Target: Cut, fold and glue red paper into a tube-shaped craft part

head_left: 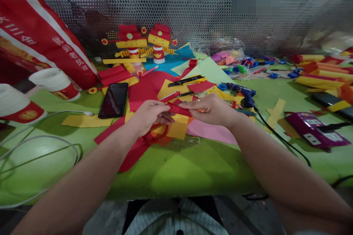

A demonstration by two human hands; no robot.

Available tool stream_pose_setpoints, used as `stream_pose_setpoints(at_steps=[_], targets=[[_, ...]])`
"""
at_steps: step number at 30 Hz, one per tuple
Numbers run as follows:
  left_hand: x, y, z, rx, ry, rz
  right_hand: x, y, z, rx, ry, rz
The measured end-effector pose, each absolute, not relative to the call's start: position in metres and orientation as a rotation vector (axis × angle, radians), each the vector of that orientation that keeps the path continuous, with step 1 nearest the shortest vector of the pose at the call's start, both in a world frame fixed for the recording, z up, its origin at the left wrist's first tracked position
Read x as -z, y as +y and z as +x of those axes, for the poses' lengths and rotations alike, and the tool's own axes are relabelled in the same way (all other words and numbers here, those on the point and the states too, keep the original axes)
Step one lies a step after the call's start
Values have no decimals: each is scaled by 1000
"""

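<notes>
Between my two hands a narrow strip of red paper (178, 109) is stretched over the scraps. My left hand (150, 115) pinches its left end between thumb and fingers. At the other end, my right hand (211, 109), with a ring on one finger, grips the strip with thumb and fingertips. Below lie yellow paper (178, 127), a pink sheet (211, 131) and a red ring-shaped roll of tape or band (156, 137), partly hidden by my left hand. A yellow-and-black utility knife (190, 80) rests just beyond my hands.
Two red-and-yellow paper figures (158, 46) stand at the back. A phone (113, 100) and paper cups (56, 83) are at left. Toward the right lie a blue glue gun (242, 92), its black cord and a purple power strip (314, 130). A perforated metal panel (182, 7) rises behind.
</notes>
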State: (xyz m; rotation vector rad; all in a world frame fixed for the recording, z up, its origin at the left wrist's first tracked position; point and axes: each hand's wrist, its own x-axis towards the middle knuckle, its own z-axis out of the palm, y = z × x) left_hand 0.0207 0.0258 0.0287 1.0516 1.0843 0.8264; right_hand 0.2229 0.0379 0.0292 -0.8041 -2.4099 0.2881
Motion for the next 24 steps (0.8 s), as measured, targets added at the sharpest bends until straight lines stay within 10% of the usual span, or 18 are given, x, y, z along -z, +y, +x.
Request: stream_pose_setpoints(at_steps=[24], targets=[[-28,21,26,-733,1266,1194,-21,28,199,173,-2562,-1215]])
